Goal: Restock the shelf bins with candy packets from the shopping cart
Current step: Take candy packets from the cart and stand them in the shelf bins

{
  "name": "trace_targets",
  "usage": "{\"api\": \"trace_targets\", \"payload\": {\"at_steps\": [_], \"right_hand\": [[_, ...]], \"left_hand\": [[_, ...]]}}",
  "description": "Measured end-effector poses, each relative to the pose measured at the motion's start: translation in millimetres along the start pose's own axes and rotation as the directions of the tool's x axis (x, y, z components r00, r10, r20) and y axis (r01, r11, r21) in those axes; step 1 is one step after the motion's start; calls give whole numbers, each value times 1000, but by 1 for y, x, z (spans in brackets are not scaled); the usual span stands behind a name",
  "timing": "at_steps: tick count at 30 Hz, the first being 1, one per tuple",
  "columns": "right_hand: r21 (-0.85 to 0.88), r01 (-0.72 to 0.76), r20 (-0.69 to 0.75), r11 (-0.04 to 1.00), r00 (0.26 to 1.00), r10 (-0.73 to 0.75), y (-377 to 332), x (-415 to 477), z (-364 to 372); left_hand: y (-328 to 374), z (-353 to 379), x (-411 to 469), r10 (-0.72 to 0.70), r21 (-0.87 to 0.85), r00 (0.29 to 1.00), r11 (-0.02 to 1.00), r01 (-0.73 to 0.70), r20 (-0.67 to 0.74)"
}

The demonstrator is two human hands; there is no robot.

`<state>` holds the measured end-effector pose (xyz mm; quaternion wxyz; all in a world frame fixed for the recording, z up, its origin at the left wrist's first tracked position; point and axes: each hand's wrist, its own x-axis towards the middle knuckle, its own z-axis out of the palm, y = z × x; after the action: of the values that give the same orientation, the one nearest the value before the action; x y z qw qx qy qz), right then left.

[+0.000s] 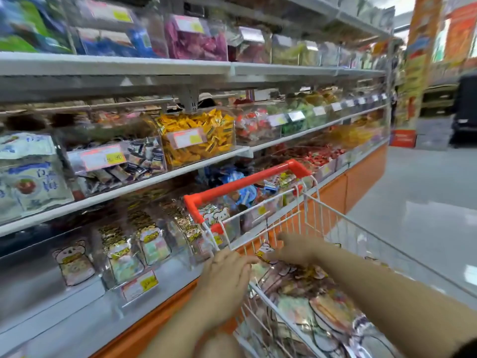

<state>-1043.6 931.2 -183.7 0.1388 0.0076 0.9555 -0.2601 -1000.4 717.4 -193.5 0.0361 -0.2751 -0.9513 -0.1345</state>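
A white wire shopping cart (304, 210) with a red handle (247, 180) stands against the shelf, filled with candy packets (317, 303). My right hand (294, 248) reaches into the cart and pinches one bear-printed packet (264, 251) at the pile's near end. My left hand (227, 275) hovers over the cart's left rim with fingers extended toward that packet. On the lowest shelf, clear bins (134, 254) hold similar bear-printed packets. The view is motion-blurred.
Upper shelves carry clear bins of yellow candies (198, 136), dark packets (121, 164) and white bags (28, 174). An orange base panel (361, 182) runs under the shelf. The grey aisle floor (426, 192) lies to the right, with a dark cart far off.
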Motion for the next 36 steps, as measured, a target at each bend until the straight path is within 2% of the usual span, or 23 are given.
{"api": "trace_targets", "payload": {"at_steps": [3,6,11,12,14,15,17,18,21,25,29,31,32,33,34,35,36], "right_hand": [[92,-41,34,995,999,38,-10,6,9],[158,-45,-20,986,999,48,-12,9,15],[488,78,-119,869,993,-22,-11,-8,1],[485,126,-161,865,985,-53,-11,-16,-8],[342,249,-282,906,947,-154,-12,-34,-28],[273,311,-323,910,921,-218,-16,-46,-38],[242,420,-363,875,875,-319,-26,-72,-53],[250,477,-377,843,849,-369,-31,-84,-57],[322,583,-396,746,798,-453,-47,-103,-59],[518,567,-396,640,823,-408,-59,-97,-50],[571,548,-356,611,836,-417,-66,-84,-35],[665,517,-321,540,850,-418,-67,-82,-32],[717,485,-300,500,863,-407,-66,-81,-32],[734,457,-287,503,879,-380,-60,-75,-32],[677,431,-275,597,900,-338,-52,-67,-31],[535,400,-271,744,916,-297,-41,-57,-30],[319,330,-240,888,935,-261,-29,-47,-26]], "left_hand": [[0,2,-4,2,-30,1000,1000,-2,-29],[-1,3,-6,10,-20,1000,1000,-11,-29],[-2,4,-8,10,-65,999,998,-13,-51],[-1,2,-9,6,-110,998,994,-13,-70],[4,-3,-12,-45,-301,992,954,8,-115],[9,-9,-13,-94,-429,986,903,26,-138],[18,-21,-15,-188,-638,967,769,36,-172],[21,-28,-16,-203,-684,965,729,35,-168],[19,-50,-19,-191,-712,968,702,17,-165],[7,-69,-26,-178,-831,976,557,-3,-123],[-1,-66,-33,-172,-946,985,321,44,-13],[-4,-62,-36,-220,-977,975,206,54,7],[-4,-60,-37,-246,-992,969,116,58,28],[-5,-58,-38,-262,-998,964,18,53,47],[-5,-56,-40,-280,-997,958,-71,44,62],[-7,-54,-41,-297,-989,952,-146,34,77],[-8,-53,-42,-318,-980,944,-195,31,93]]}}
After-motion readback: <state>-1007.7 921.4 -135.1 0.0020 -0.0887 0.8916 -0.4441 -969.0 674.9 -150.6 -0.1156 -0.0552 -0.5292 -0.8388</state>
